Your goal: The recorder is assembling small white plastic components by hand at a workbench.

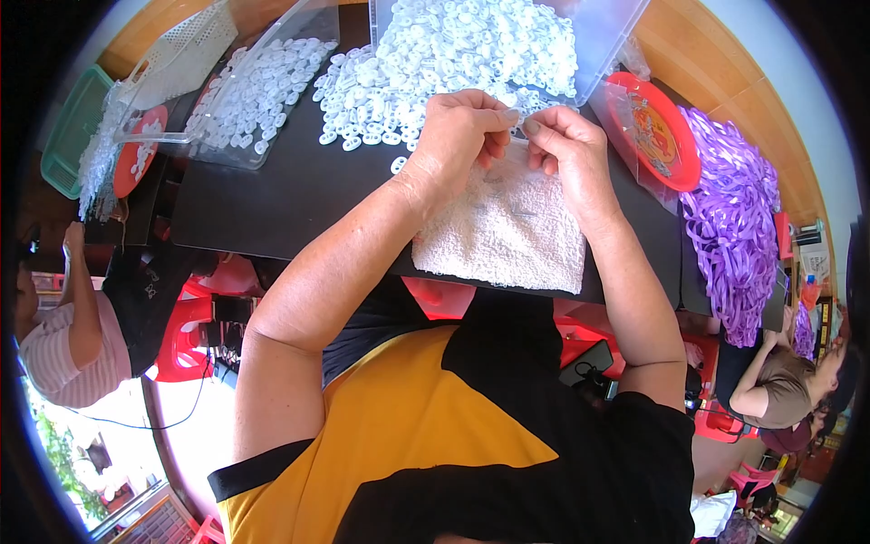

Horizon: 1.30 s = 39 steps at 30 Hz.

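Above a white terry cloth (503, 238) on the dark table, my two hands meet with their fingertips nearly touching. My left hand (458, 136) is closed in a pinch, thumb against the forefinger. Thumb and forefinger of my right hand (576, 152) are pressed together as well. Whatever small pale thing is between them is too small to make out. Just beyond lies a large heap of small white oval plastic pieces with two holes (476, 50), and one loose white piece (399, 165) sits left of my left wrist.
A clear tray (243, 156) of similar pieces stands at left, near a white basket (186, 45) and a green basket (59, 136). Right are a red plate (684, 150) with small metal parts and purple straps (734, 218) over the table edge. Other people sit at both sides.
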Motion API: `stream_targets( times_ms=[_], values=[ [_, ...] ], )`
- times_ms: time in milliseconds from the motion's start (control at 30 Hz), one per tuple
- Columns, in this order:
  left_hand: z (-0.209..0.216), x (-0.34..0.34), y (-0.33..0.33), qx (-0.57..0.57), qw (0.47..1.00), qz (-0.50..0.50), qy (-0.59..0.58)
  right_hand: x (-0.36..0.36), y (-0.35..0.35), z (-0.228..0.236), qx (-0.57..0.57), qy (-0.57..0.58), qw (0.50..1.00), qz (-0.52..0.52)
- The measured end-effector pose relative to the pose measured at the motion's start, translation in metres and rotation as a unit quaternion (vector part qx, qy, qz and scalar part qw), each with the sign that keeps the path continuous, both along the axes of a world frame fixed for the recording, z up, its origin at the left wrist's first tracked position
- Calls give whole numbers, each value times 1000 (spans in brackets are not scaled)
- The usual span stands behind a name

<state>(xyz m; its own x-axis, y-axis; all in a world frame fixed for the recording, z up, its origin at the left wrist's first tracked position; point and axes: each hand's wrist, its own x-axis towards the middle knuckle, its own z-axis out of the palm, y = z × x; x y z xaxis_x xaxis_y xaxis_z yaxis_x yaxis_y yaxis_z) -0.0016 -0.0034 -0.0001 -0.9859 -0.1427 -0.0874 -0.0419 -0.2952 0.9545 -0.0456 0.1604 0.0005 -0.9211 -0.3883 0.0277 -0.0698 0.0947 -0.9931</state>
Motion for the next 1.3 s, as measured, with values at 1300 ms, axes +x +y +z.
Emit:
stream_targets(
  times_ms=[1300],
  values=[
    [2,1,-1,-6,1000,-4,2,-2,-1,-6,3,4,1000,2]
  ],
)
